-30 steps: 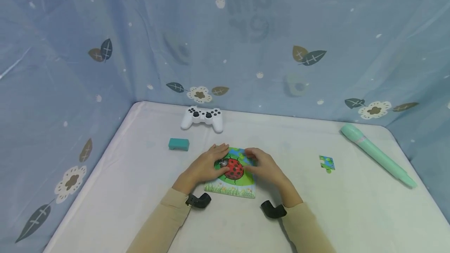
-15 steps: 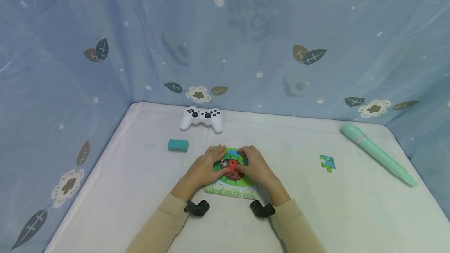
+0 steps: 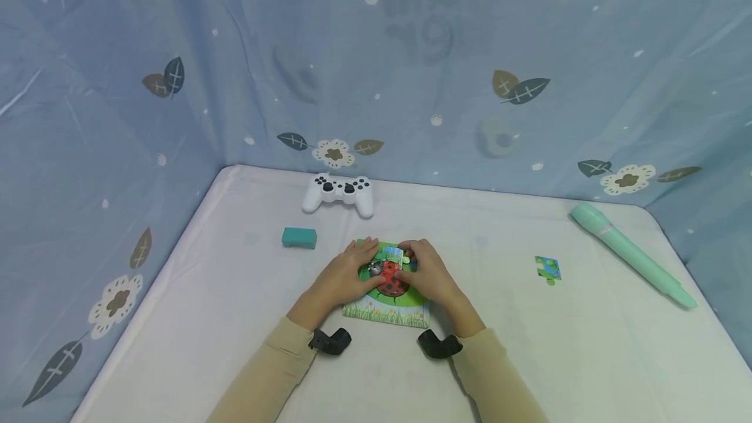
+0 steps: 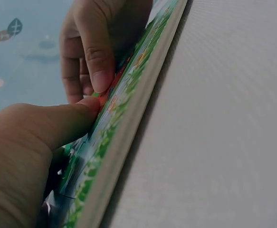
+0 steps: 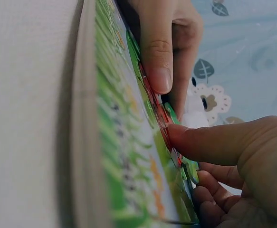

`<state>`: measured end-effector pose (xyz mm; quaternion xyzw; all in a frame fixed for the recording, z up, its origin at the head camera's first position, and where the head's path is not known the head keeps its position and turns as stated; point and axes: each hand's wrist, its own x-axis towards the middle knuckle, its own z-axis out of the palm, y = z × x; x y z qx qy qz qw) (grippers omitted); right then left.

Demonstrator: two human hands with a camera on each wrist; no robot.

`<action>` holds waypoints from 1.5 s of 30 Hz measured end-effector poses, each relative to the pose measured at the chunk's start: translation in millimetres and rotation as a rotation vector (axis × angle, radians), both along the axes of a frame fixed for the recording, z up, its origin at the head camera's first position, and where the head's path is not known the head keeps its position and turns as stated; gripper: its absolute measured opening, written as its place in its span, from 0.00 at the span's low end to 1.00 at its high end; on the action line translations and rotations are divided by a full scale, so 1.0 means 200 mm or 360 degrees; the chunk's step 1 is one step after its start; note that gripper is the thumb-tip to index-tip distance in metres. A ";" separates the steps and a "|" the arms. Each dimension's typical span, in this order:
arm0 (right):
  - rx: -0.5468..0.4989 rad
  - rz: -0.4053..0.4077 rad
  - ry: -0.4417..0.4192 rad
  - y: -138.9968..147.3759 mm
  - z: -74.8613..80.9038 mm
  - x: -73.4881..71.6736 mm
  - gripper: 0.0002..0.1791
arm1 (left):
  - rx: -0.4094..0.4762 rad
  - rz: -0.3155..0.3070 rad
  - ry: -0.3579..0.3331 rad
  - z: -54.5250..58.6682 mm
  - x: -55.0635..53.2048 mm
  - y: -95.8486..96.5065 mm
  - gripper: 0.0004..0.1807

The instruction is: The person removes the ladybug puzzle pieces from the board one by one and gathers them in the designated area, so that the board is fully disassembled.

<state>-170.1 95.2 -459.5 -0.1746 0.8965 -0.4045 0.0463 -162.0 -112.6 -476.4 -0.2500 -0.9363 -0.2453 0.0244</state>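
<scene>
A ladybug jigsaw puzzle (image 3: 384,313) lies flat on the white table in the head view. My left hand (image 3: 345,277) rests on its left side, fingers extended along the edge and thumb on the ladybug. From the right, my right hand (image 3: 433,274) pinches a puzzle piece (image 3: 397,256) near the top, which looks lifted and tilted from the board. In the right wrist view, that hand's thumb (image 5: 209,142) touches the red part while curled fingers sit behind a green edge. The piece's full outline is hidden by the hand.
One loose puzzle piece (image 3: 549,269) lies to the right. A mint-green microphone-shaped item (image 3: 631,253) lies at the far right. Behind the puzzle are a teal block (image 3: 299,237) and a white game controller (image 3: 339,194). A patterned blue curtain (image 3: 411,83) encloses the table.
My right hand has moved left onto the puzzle's upper right, and a piece there now stands tilted up in its fingers. The left hand has stayed on the board.
</scene>
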 end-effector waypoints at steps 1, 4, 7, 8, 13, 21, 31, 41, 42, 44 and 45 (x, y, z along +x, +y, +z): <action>-0.0010 0.0003 0.0006 0.00 0.00 0.00 0.26 | 0.0005 0.0001 -0.0002 0.00 0.00 0.00 0.40; -0.0030 0.0002 0.0016 0.00 0.00 0.01 0.26 | 0.0027 -0.0004 -0.0013 0.00 0.01 0.00 0.39; -0.0021 -0.0015 0.0023 0.00 0.00 0.02 0.26 | 0.0041 -0.0008 -0.0039 0.00 0.02 0.00 0.39; -0.0006 -0.0021 0.0032 0.00 -0.01 0.03 0.26 | 0.0046 -0.0012 -0.0048 -0.01 0.02 0.00 0.39; 0.0026 -0.0042 0.0096 0.00 -0.02 0.03 0.26 | 0.0052 -0.0016 -0.0048 -0.01 0.03 0.00 0.39; 0.0062 -0.0048 0.0157 0.03 0.00 0.02 0.24 | 0.0059 -0.0019 -0.0047 -0.01 0.01 0.00 0.39; -0.0024 0.0021 0.0141 0.16 0.05 -0.01 0.25 | 0.0081 0.0033 -0.0122 0.01 0.02 0.01 0.40; -0.0126 -0.0015 0.0086 0.44 0.08 -0.05 0.25 | 0.0089 0.0038 -0.0132 0.01 0.02 0.00 0.40; -0.0123 -0.0023 0.0083 0.47 0.08 -0.05 0.25 | 0.0085 0.0034 -0.0125 0.01 0.02 0.00 0.40; -0.0096 -0.0055 0.0085 0.54 0.09 -0.05 0.25 | 0.0087 0.0029 -0.0116 0.01 0.02 0.00 0.40; -0.0078 -0.0073 0.0098 0.57 0.09 -0.05 0.25 | 0.0088 0.0029 -0.0113 0.02 0.01 0.00 0.40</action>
